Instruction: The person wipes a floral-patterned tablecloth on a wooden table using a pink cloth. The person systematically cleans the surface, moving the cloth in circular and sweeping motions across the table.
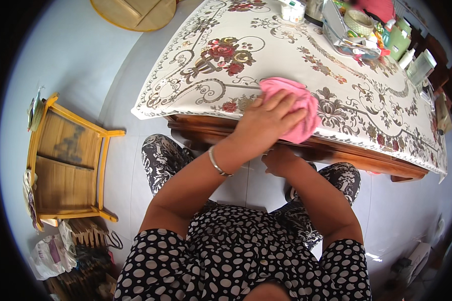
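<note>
My left hand (270, 120), with a silver bangle (217, 161) on the wrist, presses a bunched pink cloth (304, 131) against the near edge of the table. Its fingers lie over the cloth, bent a little. Beneath the cloth is a white tablecloth (281, 52) with grey scrolls and red flowers. Just below the table's edge, my right hand (280, 160) is closed, fingers curled in. Whatever it may hold is hidden.
A wooden chair (68, 138) stands on the left, near a white plastic bag (52, 256). On the table's far right are a plastic basket (344, 37) of small items, a green container (399, 40) and a clear jar (422, 67). The wooden table apron (206, 129) overhangs my knees.
</note>
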A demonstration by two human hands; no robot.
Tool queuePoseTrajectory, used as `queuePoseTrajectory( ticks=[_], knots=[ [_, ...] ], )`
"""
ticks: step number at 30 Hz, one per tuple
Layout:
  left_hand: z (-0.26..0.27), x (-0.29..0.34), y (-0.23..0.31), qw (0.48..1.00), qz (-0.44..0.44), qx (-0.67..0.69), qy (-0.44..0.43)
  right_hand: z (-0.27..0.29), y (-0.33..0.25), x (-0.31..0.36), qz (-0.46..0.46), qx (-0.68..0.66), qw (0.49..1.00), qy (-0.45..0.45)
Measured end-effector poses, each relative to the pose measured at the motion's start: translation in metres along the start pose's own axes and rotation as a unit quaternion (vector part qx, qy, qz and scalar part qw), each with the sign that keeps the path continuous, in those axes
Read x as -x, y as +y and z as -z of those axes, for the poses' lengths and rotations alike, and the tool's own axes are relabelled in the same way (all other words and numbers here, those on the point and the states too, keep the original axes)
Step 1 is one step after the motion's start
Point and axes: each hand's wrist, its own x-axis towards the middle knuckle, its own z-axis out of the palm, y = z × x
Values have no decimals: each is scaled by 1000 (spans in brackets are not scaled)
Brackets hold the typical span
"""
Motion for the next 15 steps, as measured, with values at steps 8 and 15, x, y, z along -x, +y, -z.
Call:
queuePoseTrajectory(
  ticks=[8, 15],
  knots=[
    [45, 78, -74, 992, 118, -31, -29, 17, -3, 8, 1, -76, 990, -117],
    [89, 151, -148, 968, 247, 17, -38, 29, -8, 10, 7, -62, 984, -167]
  ],
)
